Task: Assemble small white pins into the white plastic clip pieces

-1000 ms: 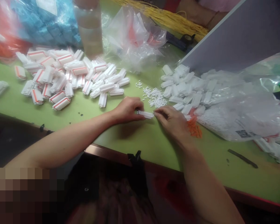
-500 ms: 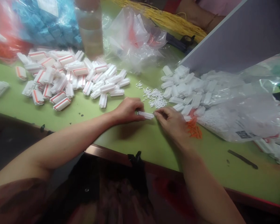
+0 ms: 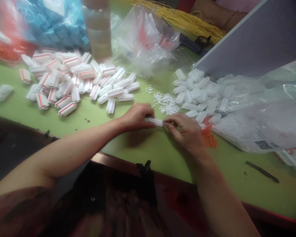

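My left hand [image 3: 138, 116] is closed around a white oblong plastic piece [image 3: 156, 122], held just above the green table [image 3: 128, 144]. The fingertips of my right hand [image 3: 181, 128] pinch together at the right end of that piece; whether they hold a small part there is hidden. Just beyond both hands lies a small heap of tiny white pegs [image 3: 166, 103]. Past my right hand is a pile of plain white oblong pieces [image 3: 197, 85]. Orange strips [image 3: 209, 136] lie beside my right wrist. To the left spreads a pile of similar white pieces [image 3: 69, 75], many with an orange stripe.
At the back stand a bottle of liquid [image 3: 97, 36], a bag of blue parts [image 3: 54, 24] and a crumpled clear bag [image 3: 145, 39]. A grey panel [image 3: 256, 39] rises at right, with another person's arm [image 3: 212, 14] behind it. A dark flat strip [image 3: 261, 171] lies front right.
The fingertips of my right hand now meet the white piece's right end more closely. The whole view has shifted slightly; my left hand keeps its hold.
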Tool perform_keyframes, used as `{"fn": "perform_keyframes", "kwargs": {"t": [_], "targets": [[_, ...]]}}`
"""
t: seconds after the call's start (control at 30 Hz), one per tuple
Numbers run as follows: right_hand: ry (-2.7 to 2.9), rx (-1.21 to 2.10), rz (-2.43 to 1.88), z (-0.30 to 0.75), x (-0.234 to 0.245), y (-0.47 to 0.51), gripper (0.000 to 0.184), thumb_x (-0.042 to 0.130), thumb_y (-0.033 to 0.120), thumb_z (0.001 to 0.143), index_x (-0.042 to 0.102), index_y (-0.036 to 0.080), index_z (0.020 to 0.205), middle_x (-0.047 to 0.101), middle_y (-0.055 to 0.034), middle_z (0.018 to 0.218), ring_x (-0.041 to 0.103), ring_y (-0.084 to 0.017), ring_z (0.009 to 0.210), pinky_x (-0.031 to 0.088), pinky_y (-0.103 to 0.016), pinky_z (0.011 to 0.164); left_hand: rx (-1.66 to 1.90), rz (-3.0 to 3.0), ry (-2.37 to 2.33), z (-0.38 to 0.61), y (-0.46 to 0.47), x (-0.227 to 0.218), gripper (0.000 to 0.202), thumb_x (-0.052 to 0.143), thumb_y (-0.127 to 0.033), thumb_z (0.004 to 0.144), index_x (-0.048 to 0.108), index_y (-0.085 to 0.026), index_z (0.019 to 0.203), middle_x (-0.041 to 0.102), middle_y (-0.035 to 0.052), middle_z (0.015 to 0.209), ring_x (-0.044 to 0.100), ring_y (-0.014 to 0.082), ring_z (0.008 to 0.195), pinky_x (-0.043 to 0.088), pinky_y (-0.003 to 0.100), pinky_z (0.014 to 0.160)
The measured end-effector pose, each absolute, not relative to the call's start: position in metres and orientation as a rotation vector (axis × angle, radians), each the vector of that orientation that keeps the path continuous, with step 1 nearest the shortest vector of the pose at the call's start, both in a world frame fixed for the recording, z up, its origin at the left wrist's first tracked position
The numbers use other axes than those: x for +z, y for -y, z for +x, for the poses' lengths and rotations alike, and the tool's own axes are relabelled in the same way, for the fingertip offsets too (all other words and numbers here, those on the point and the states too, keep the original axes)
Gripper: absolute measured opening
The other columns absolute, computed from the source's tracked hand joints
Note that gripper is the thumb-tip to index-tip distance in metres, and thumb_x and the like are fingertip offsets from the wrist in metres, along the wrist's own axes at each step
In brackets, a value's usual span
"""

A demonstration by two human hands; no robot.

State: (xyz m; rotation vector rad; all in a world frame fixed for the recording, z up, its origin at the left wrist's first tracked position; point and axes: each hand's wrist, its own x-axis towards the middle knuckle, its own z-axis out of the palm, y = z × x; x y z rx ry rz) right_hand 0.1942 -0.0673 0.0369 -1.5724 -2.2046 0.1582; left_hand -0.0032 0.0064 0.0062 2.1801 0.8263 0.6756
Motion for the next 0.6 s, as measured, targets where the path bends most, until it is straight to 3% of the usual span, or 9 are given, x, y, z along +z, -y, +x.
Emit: {"fn": "perform_keyframes", "kwargs": {"t": [0.43,0.6], "targets": [[2.496,-0.232,-1.431,0.199,0.049,0.078,0.028,0.046,0.033,0.096,0.074,0.027,0.092,0.073,-0.0028,0.085,0.054,-0.018,0.072,0.024,-0.035,0.062,0.706,2.184,-0.818,-0.002,-0.007,0.003,0.022,0.077,-0.033,0.068,0.065,-0.014,0.07,0.059,0.0008,0.073,0.053,0.0109,0.067,0.039,0.023,0.064],[2.508,-0.187,-1.399,0.202,0.047,0.079,0.027,0.047,0.033,0.096,0.074,0.027,0.096,0.073,-0.0033,0.087,0.054,-0.018,0.073,0.027,-0.034,0.063,0.706,2.187,-0.819,-0.003,-0.007,0.002,0.022,0.078,-0.033,0.068,0.066,-0.014,0.071,0.059,0.0008,0.073,0.053,0.0109,0.067,0.039,0.023,0.064]]}}
